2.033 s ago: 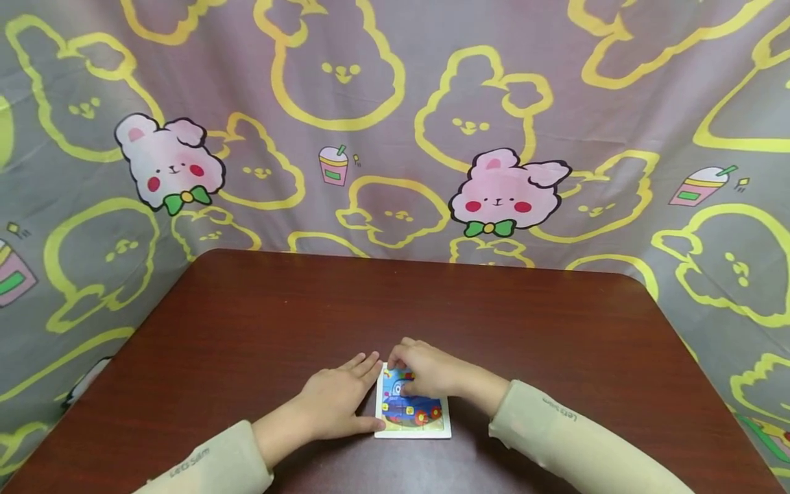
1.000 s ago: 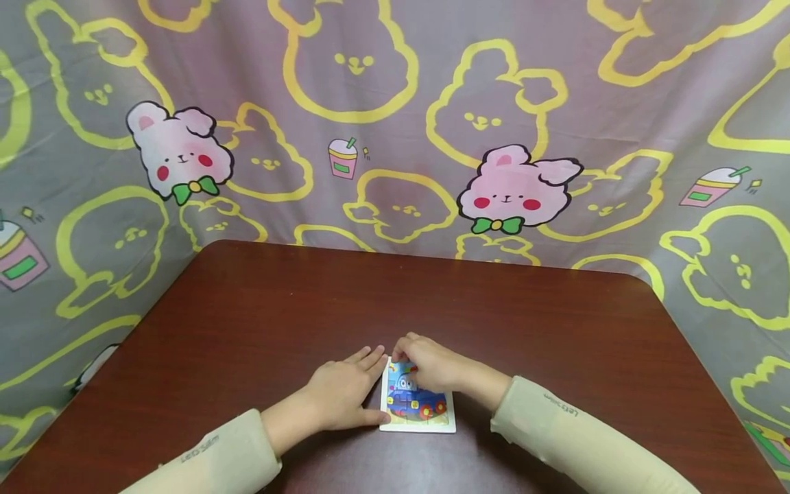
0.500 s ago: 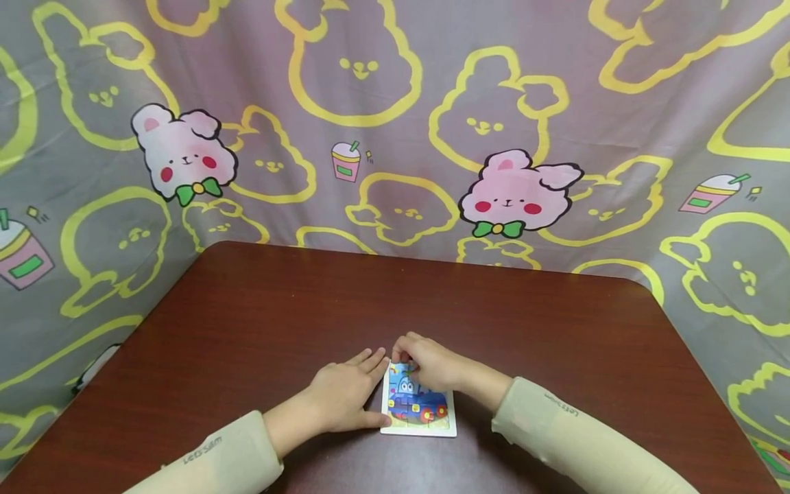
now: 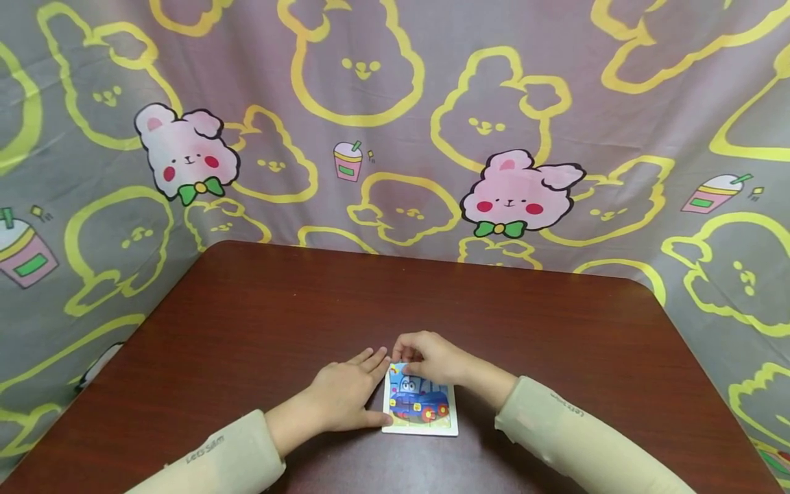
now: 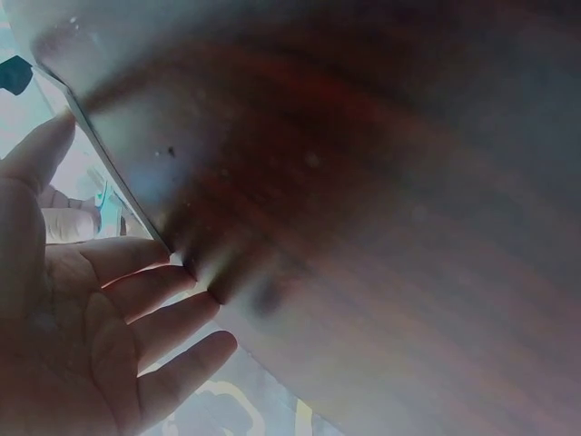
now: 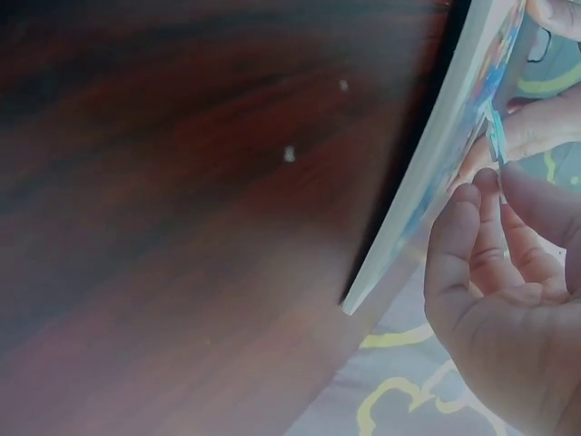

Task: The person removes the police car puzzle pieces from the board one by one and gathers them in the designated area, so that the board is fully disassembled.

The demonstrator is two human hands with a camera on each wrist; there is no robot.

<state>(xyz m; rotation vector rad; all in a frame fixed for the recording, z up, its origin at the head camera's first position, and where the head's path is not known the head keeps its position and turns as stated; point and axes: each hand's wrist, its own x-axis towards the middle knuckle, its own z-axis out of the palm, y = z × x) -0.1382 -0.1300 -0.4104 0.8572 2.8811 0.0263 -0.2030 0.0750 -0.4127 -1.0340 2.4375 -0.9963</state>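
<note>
A small jigsaw puzzle (image 4: pixel 422 405) with a blue cartoon car lies in a white-bordered tray (image 4: pixel 426 431) on the table. Along its left side my left hand (image 4: pixel 345 394) rests with fingers spread, the thumb at the lower left corner and fingertips by the upper left one. Over the puzzle's top edge my right hand (image 4: pixel 435 358) pinches a light-blue puzzle piece (image 6: pixel 496 136) between thumb and fingers. The right wrist view has that piece tilted up from the picture. Part of the puzzle's upper right is hidden under the right hand.
The dark reddish-brown table (image 4: pixel 296 309) extends behind and to both sides of the puzzle. A grey-pink curtain (image 4: pixel 395 123) with yellow bear outlines hangs around its back and sides.
My right hand has drawn back slightly from the puzzle's upper part, its fingers lifting with a piece, and more of the picture shows. My left hand has kept its place along the tray.
</note>
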